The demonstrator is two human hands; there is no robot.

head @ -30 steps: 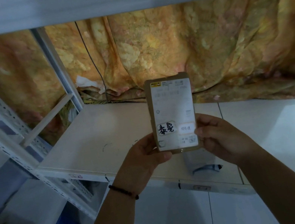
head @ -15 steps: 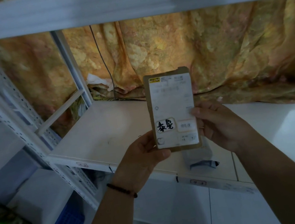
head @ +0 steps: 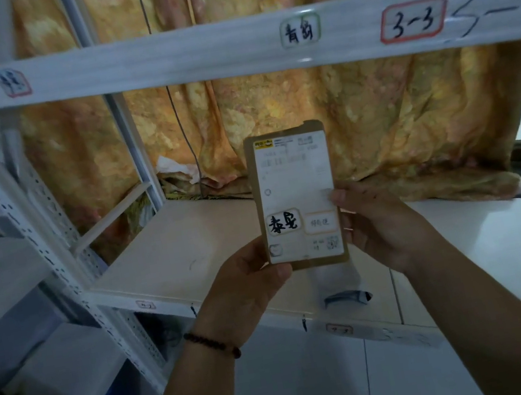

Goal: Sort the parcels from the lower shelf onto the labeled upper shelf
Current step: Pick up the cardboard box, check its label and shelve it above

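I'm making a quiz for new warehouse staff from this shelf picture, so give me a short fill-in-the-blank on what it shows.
1. The brown parcel is held by ____ hands, the left hand at its lower corner and the right hand at its side.
2. The red-bordered label on the upper shelf edge reads ____.
3. A beaded bracelet sits on the ____ wrist.
4. Behind the shelves hangs an orange floral ____.

Missing words: both; 3-3; left; curtain
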